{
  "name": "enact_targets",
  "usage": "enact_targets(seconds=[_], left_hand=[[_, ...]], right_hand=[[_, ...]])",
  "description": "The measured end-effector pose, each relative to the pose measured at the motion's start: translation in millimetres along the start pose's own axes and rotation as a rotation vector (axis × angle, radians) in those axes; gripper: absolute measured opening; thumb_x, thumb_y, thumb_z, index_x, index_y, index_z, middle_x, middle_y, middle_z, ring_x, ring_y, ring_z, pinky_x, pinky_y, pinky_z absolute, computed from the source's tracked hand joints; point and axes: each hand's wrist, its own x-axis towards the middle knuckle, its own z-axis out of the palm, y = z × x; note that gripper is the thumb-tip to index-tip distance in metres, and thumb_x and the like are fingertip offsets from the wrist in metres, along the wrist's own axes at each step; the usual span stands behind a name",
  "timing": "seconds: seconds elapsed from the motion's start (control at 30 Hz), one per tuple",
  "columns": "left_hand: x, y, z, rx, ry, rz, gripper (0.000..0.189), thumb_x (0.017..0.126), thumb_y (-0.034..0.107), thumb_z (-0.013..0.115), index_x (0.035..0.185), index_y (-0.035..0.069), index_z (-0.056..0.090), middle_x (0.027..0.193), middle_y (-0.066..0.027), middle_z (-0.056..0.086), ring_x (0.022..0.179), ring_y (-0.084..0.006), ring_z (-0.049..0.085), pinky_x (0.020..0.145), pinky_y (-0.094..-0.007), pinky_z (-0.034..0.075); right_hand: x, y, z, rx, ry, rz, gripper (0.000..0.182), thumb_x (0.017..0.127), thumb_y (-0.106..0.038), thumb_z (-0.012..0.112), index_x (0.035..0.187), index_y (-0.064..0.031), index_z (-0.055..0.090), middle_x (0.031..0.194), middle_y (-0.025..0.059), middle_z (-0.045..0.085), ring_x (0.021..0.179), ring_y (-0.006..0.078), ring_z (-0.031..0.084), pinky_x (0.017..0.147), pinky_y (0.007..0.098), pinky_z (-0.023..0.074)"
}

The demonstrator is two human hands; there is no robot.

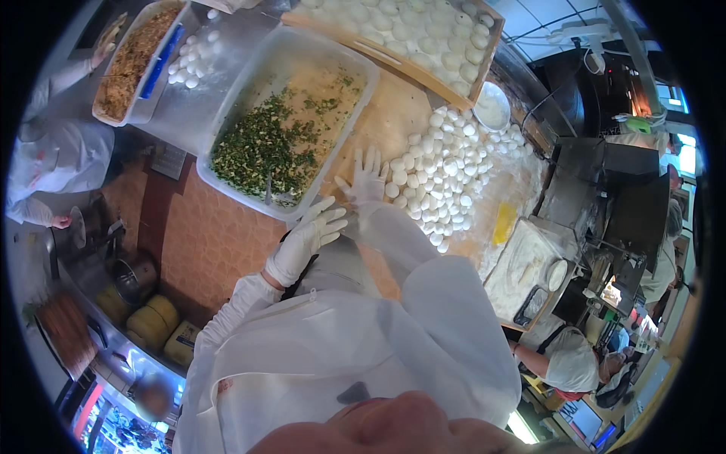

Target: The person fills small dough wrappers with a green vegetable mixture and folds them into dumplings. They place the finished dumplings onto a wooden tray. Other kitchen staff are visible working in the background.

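Observation:
My left hand point(308, 237), in a white glove, is held in front of my coat, near the corner of a translucent plastic tub, fingers apart and nothing in them. My right hand point(366, 180), also gloved, has its fingers spread over the wooden work surface point(391, 108), between the tub and a heap of small white dough pieces point(439, 170). Its fingertips appear at or just above the wood; contact is hard to tell. Inside the tub point(208, 180) lies chopped green filling point(266, 147), with the handle of a utensil point(268, 187) sticking up from it.
Beyond the tub stands a wooden tray point(385, 50) of round dough pieces. A bowl of flour point(492, 106), a yellow scraper point(504, 223) and a floured tray point(519, 272) are at right. Another person point(62, 153) stands left by a tub of brown filling point(139, 62).

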Motion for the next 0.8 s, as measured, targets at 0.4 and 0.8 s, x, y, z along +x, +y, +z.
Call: enact_targets(seconds=[0.4,0.8], left_hand=[[16.8,3.6,9.4,-0.087,-0.079,-0.122,0.042,0.097,0.023,0.040,0.136,0.006,0.039,0.134,-0.0135,0.046,0.120,-0.0244,0.047,0.098,-0.0344,0.040],[2.8,12.9,14.4,0.033,-0.137,-0.064,0.044,0.098,0.029,0.036,0.132,0.004,0.044,0.127,-0.0119,0.054,0.120,-0.0203,0.050,0.101,-0.0297,0.037]], right_hand=[[4.6,51.8,-33.0,0.439,-0.004,0.240,0.055,0.082,-0.035,0.059,0.125,-0.0029,0.045,0.124,0.0165,0.046,0.113,0.0296,0.042,0.094,0.0434,0.0340],[-24.3,44.1,-60.7,0.564,-0.163,0.100,0.037,0.082,-0.021,0.060,0.113,-0.0021,0.052,0.108,0.0116,0.054,0.093,0.0239,0.052,0.078,0.0359,0.0449]])
